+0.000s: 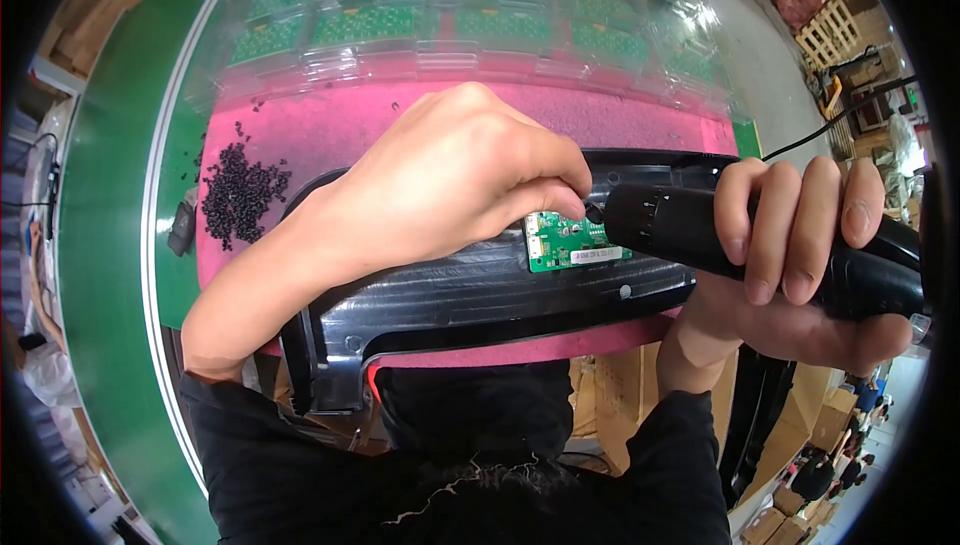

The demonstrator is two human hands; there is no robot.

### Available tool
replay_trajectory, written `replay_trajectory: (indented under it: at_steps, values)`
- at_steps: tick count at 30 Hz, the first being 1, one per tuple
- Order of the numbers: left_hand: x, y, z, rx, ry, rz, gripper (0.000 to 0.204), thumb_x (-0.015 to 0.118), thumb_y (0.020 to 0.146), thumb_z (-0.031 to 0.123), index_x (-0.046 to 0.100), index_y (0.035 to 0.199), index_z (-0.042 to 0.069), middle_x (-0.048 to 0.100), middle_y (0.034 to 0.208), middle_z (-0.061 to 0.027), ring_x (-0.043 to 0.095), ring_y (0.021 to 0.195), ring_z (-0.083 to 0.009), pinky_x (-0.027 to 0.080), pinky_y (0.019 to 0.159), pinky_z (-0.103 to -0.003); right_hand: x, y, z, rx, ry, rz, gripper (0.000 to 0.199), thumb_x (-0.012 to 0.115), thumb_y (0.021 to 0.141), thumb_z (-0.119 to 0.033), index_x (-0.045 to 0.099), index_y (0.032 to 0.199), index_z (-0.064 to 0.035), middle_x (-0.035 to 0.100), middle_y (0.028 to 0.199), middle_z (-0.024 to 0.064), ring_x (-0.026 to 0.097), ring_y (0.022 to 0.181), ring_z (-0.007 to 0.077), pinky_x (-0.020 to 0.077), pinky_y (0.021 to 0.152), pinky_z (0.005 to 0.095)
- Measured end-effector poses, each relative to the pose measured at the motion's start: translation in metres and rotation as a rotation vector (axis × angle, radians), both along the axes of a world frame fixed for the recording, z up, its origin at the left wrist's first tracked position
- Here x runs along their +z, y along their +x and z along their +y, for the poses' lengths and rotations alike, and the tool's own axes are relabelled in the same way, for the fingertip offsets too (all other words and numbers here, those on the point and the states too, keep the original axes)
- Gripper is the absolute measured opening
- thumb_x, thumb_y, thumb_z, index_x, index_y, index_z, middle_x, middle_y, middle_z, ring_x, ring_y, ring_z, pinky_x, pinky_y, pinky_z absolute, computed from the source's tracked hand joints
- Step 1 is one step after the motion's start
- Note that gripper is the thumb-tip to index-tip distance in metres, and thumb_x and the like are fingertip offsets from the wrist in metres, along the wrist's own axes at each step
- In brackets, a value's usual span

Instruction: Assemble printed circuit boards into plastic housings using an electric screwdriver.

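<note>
My right hand (800, 245) is wrapped round a black electric screwdriver (672, 225), its nose pointing left over a green circuit board (572, 245). Thumb and forefinger of my left hand (480, 170) are pinched together at that nose, above the board; whatever they grip is too small and hidden to name. The board lies in a long black plastic housing (440, 295) with curved ends, and carries a white label and pale connectors. Part of the board is covered by my left fingers and the screwdriver.
A heap of small black screws (240, 190) lies on the pink mat (330, 125) at left, beside a small dark block (181, 228). Clear plastic trays (470, 30) of green circuit boards line the far side. A black cable (840, 117) runs at the right; cardboard boxes (610, 395) stand below.
</note>
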State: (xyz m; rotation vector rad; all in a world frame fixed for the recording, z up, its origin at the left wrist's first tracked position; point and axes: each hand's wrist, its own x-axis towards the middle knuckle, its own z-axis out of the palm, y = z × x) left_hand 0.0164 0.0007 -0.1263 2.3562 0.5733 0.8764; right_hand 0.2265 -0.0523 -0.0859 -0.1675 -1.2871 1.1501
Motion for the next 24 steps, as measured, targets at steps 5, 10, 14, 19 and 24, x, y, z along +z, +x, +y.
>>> replay_trajectory:
  at_steps: [5,10,14,19,24]
  values:
    - [-0.001,0.002,-0.003,-0.029,0.069,0.014,0.016,0.074,0.073,0.008,0.067,0.085,0.000,0.066,0.070,-0.0121,0.064,0.065,-0.0286,0.049,0.058,-0.035,-0.004,-0.007,0.002,0.004,0.009,0.034,0.054,0.073,0.074,-0.053,0.047,0.096,-0.0114,0.051,0.064,-0.0059,0.049,0.050,0.0048,0.0404,0.055,0.0222]
    - [0.005,-0.003,-0.012,0.076,0.252,0.264,0.020,0.066,0.065,-0.005,0.064,0.085,-0.001,0.065,0.073,-0.0121,0.064,0.067,-0.0303,0.050,0.060,-0.037,-0.011,-0.018,0.003,-0.015,-0.058,0.010,0.057,0.069,0.077,-0.056,0.046,0.100,-0.0095,0.049,0.066,-0.0032,0.047,0.050,0.0083,0.0368,0.053,0.0231]
    - [0.009,-0.010,-0.002,0.343,0.384,0.212,0.016,0.061,0.071,-0.008,0.063,0.086,-0.002,0.065,0.076,-0.0144,0.065,0.072,-0.0313,0.051,0.065,-0.036,-0.013,-0.012,0.004,-0.090,-0.160,-0.162,0.057,0.058,0.081,-0.062,0.045,0.096,-0.0079,0.048,0.061,-0.0021,0.041,0.045,0.0083,0.0355,0.049,0.0253]
    - [0.002,0.002,-0.001,0.300,0.173,-0.013,0.007,0.058,0.085,-0.001,0.058,0.091,-0.005,0.062,0.081,-0.0178,0.061,0.072,-0.0340,0.048,0.063,-0.038,-0.018,-0.025,0.006,-0.118,-0.241,-0.151,0.059,0.057,0.081,-0.063,0.044,0.094,-0.0063,0.045,0.059,-0.0014,0.038,0.043,0.0090,0.0338,0.048,0.0253]
    - [0.005,-0.001,-0.003,0.350,0.080,0.061,0.012,0.057,0.088,0.008,0.056,0.086,-0.003,0.057,0.075,-0.0190,0.056,0.069,-0.0386,0.044,0.060,-0.043,-0.025,-0.031,0.011,-0.107,-0.264,-0.169,0.060,0.058,0.080,-0.063,0.045,0.091,-0.0058,0.044,0.058,-0.0017,0.036,0.043,0.0085,0.0328,0.047,0.0251]
